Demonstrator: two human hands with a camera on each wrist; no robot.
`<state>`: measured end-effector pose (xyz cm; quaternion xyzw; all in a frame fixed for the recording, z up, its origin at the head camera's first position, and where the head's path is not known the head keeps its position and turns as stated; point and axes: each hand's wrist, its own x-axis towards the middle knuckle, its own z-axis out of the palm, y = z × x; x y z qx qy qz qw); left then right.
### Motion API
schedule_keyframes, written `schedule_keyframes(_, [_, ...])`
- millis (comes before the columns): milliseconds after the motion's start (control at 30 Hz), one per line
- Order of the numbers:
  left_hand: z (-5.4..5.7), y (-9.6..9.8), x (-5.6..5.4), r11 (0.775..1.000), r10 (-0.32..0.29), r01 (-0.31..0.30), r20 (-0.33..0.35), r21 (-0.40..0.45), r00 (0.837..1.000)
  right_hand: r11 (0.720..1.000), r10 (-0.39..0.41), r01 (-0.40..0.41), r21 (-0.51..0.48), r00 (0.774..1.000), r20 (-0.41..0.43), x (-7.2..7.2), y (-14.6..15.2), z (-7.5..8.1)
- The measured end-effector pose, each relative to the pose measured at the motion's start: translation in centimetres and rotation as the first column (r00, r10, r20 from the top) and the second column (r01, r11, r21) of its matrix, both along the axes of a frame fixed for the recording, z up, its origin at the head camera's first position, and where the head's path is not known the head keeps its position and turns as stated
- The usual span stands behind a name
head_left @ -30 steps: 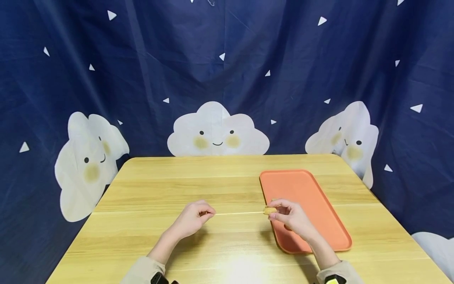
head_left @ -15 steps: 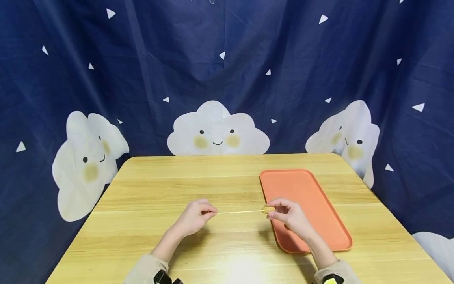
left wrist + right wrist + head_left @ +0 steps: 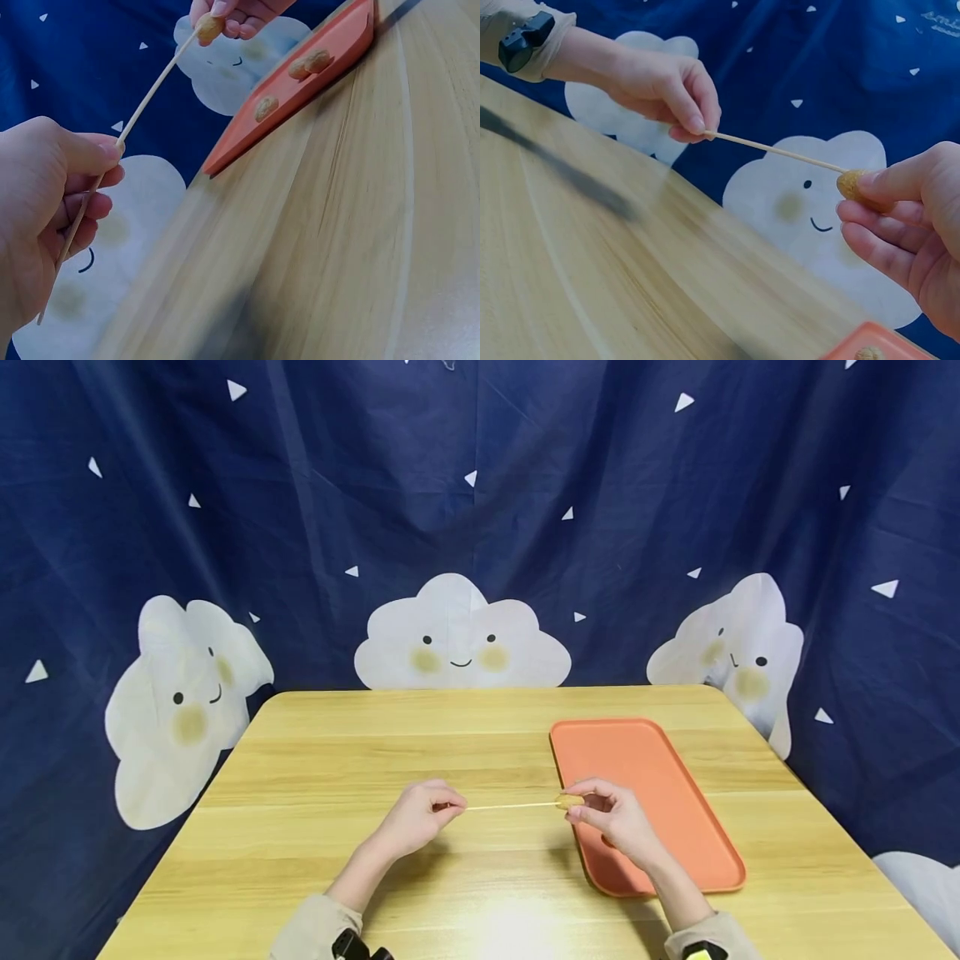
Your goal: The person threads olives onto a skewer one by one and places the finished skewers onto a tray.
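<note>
Tan peanut [image 3: 210, 28] is raised above the table [image 3: 375, 735], pinched between the thumb and fingers of the right hand [image 3: 618, 818]. A thin stick [image 3: 155, 91] meets its end; whether it pierces the shell, one cannot tell. The left hand [image 3: 420, 814] pinches the stick between thumb and fingers, the other end reaching past the palm. Under the right hand lies an orange tray [image 3: 630, 752] bearing three other peanuts [image 3: 265, 109]. Beyond the table hangs a blue curtain [image 3: 525, 427] with smiling clouds [image 3: 461, 610].

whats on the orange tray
On the orange tray, the left wrist view shows apparently three peanuts, two close together and one apart. In the head view, the right grip mostly covers them; whether it hides more, I can't tell.
</note>
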<state>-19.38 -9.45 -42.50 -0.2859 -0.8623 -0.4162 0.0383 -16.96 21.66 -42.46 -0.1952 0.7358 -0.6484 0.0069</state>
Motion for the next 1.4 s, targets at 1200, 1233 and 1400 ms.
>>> schedule_keyframes(1200, [1.4,-0.4,0.1,0.988,-0.016,0.001,0.098,0.156,0.995,0.987,-0.048,0.030,-0.160,0.993,-0.108,0.9,2.0,0.9])
schedule_keyframes(1233, [1.8,-0.3,0.3,0.986,-0.021,0.005,0.099,0.164,0.995,0.987,-0.053,0.036,-0.154,0.993,-0.108,0.9,2.0,0.9])
schedule_keyframes(1400, [3.8,-0.1,1.3,0.984,-0.029,0.011,0.097,0.179,0.995,0.990,-0.044,0.025,-0.142,0.990,-0.132,0.7,1.8,1.0])
